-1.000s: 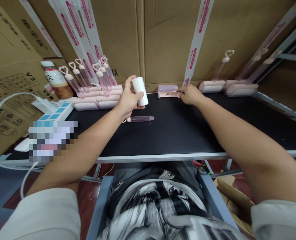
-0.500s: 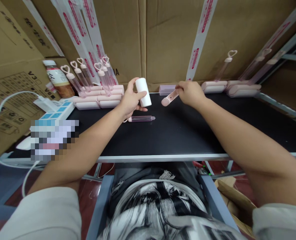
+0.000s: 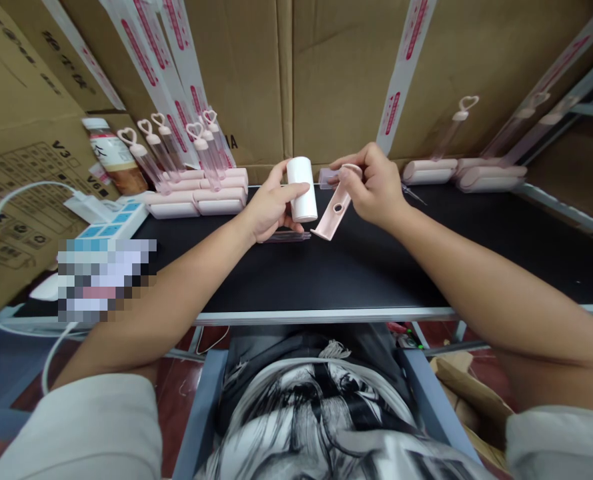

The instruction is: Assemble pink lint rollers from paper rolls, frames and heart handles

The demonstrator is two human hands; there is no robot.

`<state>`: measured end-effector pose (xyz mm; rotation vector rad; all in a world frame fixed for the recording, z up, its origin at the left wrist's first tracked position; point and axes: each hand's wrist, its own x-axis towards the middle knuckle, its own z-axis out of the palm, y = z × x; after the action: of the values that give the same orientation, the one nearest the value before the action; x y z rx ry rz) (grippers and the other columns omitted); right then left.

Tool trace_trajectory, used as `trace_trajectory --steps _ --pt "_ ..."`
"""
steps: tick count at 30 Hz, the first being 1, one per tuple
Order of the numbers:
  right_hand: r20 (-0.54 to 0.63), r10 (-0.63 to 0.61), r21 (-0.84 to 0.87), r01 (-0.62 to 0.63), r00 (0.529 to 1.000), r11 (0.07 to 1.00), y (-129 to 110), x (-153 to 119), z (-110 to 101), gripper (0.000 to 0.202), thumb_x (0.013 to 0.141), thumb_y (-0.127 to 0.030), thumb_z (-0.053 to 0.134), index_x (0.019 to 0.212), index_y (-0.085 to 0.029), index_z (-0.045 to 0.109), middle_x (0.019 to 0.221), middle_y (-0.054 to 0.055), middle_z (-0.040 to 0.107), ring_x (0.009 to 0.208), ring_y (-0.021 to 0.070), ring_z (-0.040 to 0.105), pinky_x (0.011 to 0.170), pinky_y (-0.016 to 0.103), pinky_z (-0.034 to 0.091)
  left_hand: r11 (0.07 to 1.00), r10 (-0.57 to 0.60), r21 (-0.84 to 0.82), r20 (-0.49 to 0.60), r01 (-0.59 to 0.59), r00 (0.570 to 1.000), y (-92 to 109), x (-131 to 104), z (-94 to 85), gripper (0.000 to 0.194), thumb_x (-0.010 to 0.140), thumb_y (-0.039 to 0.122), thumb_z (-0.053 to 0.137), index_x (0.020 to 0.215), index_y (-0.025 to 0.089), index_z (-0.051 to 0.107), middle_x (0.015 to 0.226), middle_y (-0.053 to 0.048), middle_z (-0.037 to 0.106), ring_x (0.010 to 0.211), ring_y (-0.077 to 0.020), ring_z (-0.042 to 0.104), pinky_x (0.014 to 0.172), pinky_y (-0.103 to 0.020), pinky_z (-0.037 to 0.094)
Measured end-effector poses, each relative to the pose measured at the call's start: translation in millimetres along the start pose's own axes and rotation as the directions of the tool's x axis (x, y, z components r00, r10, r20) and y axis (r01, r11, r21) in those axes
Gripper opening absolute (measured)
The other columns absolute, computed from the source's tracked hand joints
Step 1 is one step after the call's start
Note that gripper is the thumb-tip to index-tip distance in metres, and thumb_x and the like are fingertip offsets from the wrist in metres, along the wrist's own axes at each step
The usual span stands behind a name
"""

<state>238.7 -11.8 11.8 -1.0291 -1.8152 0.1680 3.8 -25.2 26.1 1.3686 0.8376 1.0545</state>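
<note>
My left hand (image 3: 275, 208) is closed around a white cylinder (image 3: 302, 190), its thumb lying across the front. In my right hand (image 3: 375, 183) is a pink plastic cover (image 3: 337, 208), a long shell with rounded end plates and a hole in its middle. The fingers pinch it at its upper end. Only a small gap parts the cover from the cylinder. Below my left hand a clear pinkish tube (image 3: 283, 237) lies on the black tabletop (image 3: 336, 273), partly hidden by the fingers. Behind my right hand a translucent lilac block (image 3: 327, 177) sits at the table's back edge.
At the left stand several pink holders (image 3: 221, 200) with clear tubes topped by heart loops (image 3: 195, 130). More pink holders (image 3: 430, 171) are at the right. A bottle (image 3: 110, 155), a power strip (image 3: 116, 223) and a white cable lie left. Cardboard (image 3: 336, 80) walls the back.
My right hand has turned the pink cover more upright, showing its holed face, and brought it nearer. My left hand has shifted slightly right with the white cylinder. A thin pointed thing now shows behind my right wrist.
</note>
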Motion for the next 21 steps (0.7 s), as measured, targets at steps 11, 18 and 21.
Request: trace_trajectory --steps 11,18,21 --pt "-0.021 0.011 0.065 -0.01 1.0 0.998 -7.5 0.5 6.5 0.035 0.1 -0.061 0.065 0.111 -0.028 0.07 0.082 0.004 0.06 0.077 0.0246 0.061 0.076 0.045 0.06 0.997 0.018 0.072 0.07 -0.023 0.997 -3.4 -10.0 11.0 0.079 0.085 0.043 0.082 0.154 0.036 0.043 0.094 -0.001 0.068 0.069 -0.0219 0.073 0.059 -0.035 0.063" --pt "0.018 0.093 0.199 -0.094 0.996 0.975 -1.9 4.2 17.8 0.038 0.101 -0.067 0.06 0.101 -0.029 0.061 0.079 0.003 0.06 0.071 0.0226 0.06 0.071 0.042 0.057 0.994 0.03 0.102 0.068 -0.037 0.997 -7.8 -10.8 13.1 0.084 0.083 0.045 0.086 0.155 0.037 0.043 0.094 -0.002 0.068 0.065 -0.0207 0.072 0.055 -0.03 0.057" --pt "0.049 0.11 0.21 -0.118 0.993 0.971 -1.0 4.1 19.8 0.044 0.1 -0.074 0.058 0.103 -0.03 0.061 0.081 0.003 0.061 0.074 0.0231 0.061 0.072 0.042 0.058 0.994 0.038 0.101 0.073 -0.045 0.997 -8.9 -10.9 13.2 0.09 0.079 0.047 0.09 0.156 0.038 0.044 0.099 -0.003 0.069 0.076 -0.026 0.076 0.059 -0.033 0.06"
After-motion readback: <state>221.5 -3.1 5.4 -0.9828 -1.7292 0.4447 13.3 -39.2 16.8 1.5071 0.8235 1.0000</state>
